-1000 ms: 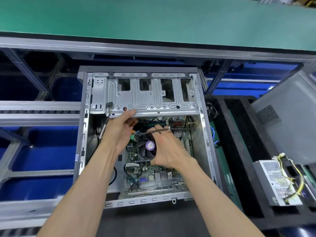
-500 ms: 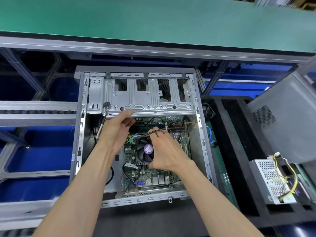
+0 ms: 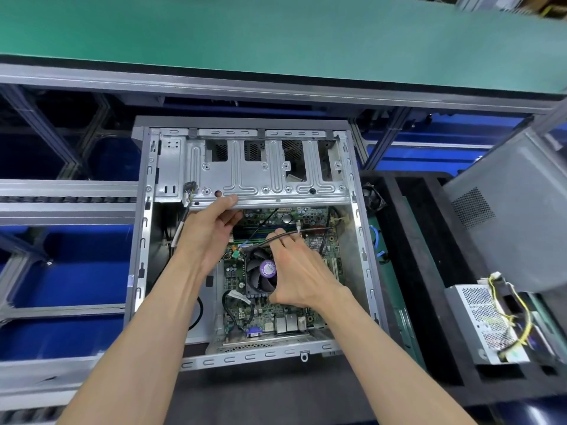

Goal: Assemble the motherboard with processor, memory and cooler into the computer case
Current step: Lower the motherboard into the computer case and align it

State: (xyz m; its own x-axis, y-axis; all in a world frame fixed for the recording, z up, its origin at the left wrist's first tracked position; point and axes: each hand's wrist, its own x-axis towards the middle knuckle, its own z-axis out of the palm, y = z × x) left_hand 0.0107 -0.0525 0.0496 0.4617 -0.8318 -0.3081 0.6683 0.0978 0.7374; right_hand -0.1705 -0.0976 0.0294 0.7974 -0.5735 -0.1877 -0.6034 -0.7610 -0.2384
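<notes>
An open computer case (image 3: 139, 240) lies in the middle of the frame with the motherboard (image 3: 294, 314) already sitting inside its lower half. The cooler (image 3: 260, 271), a black fan with a purple label, sits on the board at the centre. Above it, a metal drive bracket (image 3: 267, 176) spans the upper part of the case and covers the top edge of the board.

The left hand (image 3: 208, 237) reaches in from the lower left; its index finger rests on the lower edge of the bracket while the other fingers curl underneath, just above the board. Whether they grip anything there cannot be told. The right hand (image 3: 294, 271) comes in from the lower right and covers the right side of the fan; its fingers are pinched on a black cable (image 3: 316, 230) that runs across the board toward the right wall of the case.

At the right of the frame a black foam tray (image 3: 429, 302) holds a perforated power supply (image 3: 487, 323) with yellow wires. A grey side panel (image 3: 515, 216) leans at the right edge. A green conveyor belt (image 3: 276, 35) fills the top of the frame.
</notes>
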